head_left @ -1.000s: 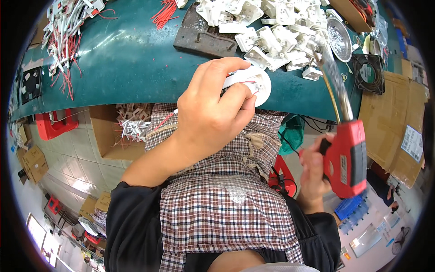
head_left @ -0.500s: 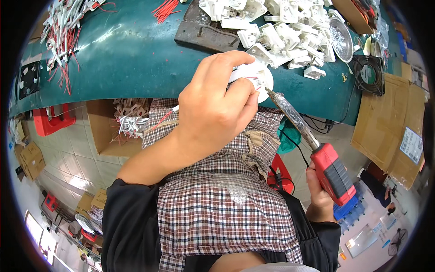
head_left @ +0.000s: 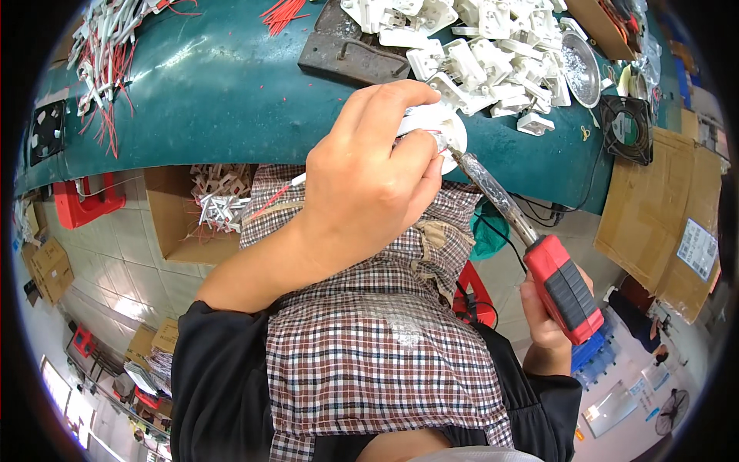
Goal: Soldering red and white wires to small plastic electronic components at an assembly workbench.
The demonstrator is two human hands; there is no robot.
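Observation:
Near the table's front edge, my left hand (head_left: 369, 173) is closed around a round white plastic part (head_left: 456, 127), its fingers bent over the top and covering much of it. A white cable with a red wire (head_left: 286, 187) comes out behind that hand, toward my lap. My right hand (head_left: 545, 316) grips the red and black handle of a soldering iron (head_left: 504, 202). Its metal shaft slants up and to the left, and the tip is at the white part, beside my left fingertips. Whether the tip touches a wire is too small to tell.
On the green table (head_left: 223, 100) lie a heap of white plastic parts (head_left: 493, 58), a dark metal block (head_left: 354, 61), red wires (head_left: 285, 14) and bundled white cables (head_left: 108, 58). A metal dish (head_left: 581, 69) and a small fan (head_left: 627, 129) stand right. A cardboard box (head_left: 173, 215) sits below left.
The soldering iron's handle has tipped slightly up and left, while its tip stays at the white part. My left hand and the part have shifted very slightly to the right.

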